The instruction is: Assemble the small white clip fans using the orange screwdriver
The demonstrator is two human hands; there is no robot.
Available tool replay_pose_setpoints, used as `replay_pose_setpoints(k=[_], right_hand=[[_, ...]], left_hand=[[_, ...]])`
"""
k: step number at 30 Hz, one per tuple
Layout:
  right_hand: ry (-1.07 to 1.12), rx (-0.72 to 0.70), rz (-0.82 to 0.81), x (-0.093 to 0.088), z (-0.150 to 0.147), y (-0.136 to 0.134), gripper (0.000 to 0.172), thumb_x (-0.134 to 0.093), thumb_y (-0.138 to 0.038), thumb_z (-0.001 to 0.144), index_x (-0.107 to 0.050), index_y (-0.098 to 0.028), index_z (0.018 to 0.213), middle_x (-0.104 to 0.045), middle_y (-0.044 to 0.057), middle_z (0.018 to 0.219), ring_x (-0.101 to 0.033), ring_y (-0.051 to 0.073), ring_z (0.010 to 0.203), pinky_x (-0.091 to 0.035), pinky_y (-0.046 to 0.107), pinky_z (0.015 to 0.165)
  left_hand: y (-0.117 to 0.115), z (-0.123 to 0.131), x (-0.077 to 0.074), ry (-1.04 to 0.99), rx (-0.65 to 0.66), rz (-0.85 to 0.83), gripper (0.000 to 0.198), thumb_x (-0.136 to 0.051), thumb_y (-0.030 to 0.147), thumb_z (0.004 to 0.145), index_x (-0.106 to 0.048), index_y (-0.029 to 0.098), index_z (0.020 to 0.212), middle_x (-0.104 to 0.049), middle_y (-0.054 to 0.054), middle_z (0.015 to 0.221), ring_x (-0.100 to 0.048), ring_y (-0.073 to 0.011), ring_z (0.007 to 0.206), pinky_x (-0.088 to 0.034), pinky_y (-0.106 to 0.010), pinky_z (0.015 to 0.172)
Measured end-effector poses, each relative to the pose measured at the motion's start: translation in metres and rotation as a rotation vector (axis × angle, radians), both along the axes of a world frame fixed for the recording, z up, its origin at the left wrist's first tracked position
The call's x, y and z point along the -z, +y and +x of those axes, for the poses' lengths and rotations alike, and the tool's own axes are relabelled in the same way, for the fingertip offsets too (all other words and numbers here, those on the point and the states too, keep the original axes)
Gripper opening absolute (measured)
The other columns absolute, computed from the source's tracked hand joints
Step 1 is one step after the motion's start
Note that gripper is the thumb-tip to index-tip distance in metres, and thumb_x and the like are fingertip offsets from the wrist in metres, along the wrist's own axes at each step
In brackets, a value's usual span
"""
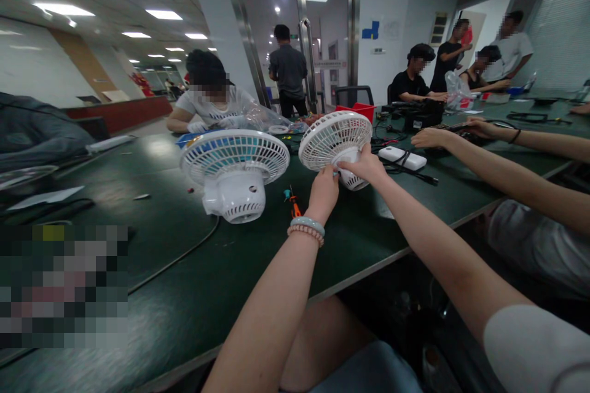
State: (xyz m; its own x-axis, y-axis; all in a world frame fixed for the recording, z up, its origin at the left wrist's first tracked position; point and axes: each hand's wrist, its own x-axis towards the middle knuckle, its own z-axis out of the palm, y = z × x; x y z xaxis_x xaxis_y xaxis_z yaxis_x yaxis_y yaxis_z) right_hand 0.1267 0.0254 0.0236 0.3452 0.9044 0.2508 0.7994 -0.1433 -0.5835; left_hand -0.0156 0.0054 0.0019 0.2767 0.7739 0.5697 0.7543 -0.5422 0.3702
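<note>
2 bands [306, 228] ring the left wrist, closest in, above the dark green surface [258, 285]. Past them, a grey cable [175, 265] runs up to the left fan [236, 179], which stands grille up and housing down with no hand on it; it looks whole from this side, so work on it seems either done or waiting. Between the 2 fans lies an orange tool [295, 206], also unheld. Just beyond, the right fan [338, 146] tilts, its grille and housing already joined. The right hand [369, 166] holds it by the housing, thumb laid across; the left hand [325, 187] is bunched narrow against the same part, though I cannot tell whether it grips or only presses. I judge the handling midway: main parts together, the fan not yet released. Whether any fastening is left does not show. Off to the right rests a white box [402, 158] with a black cord; farther back sits 1 co-worker [216, 104] in a pale shirt.
</note>
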Motion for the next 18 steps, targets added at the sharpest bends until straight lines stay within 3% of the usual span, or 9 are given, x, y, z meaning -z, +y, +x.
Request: replay_pose_setpoints(k=[9, 18], right_hand=[[0.021, 0.001, -0.002, -0.0005, -0.0001, -0.0009, 0.089, -0.057, -0.069, 0.056, -0.029, -0.016, 0.121, -0.057, 0.019, 0.112, -0.056, 0.033, 0.103, -0.044, 0.044, 0.082], [-0.004, -0.002, 0.004, -0.0004, 0.0004, -0.0005, 0.089, -0.056, -0.070, 0.056, -0.030, -0.014, 0.120, -0.058, 0.020, 0.110, -0.057, 0.034, 0.101, -0.044, 0.044, 0.081]], left_hand=[[0.0027, -0.0015, 0.0014, 0.032, -0.035, -0.075, 0.023, -0.038, 0.026, 0.088, -0.055, 0.015, 0.099, -0.065, -0.011, 0.091, -0.061, -0.0186, 0.086, -0.045, -0.029, 0.077], [0.0036, 0.0015, 0.0017, -0.016, 0.030, 0.023, 0.020, -0.042, 0.013, 0.083, -0.057, 0.013, 0.095, -0.062, -0.011, 0.097, -0.057, -0.0189, 0.093, -0.043, -0.031, 0.085]])
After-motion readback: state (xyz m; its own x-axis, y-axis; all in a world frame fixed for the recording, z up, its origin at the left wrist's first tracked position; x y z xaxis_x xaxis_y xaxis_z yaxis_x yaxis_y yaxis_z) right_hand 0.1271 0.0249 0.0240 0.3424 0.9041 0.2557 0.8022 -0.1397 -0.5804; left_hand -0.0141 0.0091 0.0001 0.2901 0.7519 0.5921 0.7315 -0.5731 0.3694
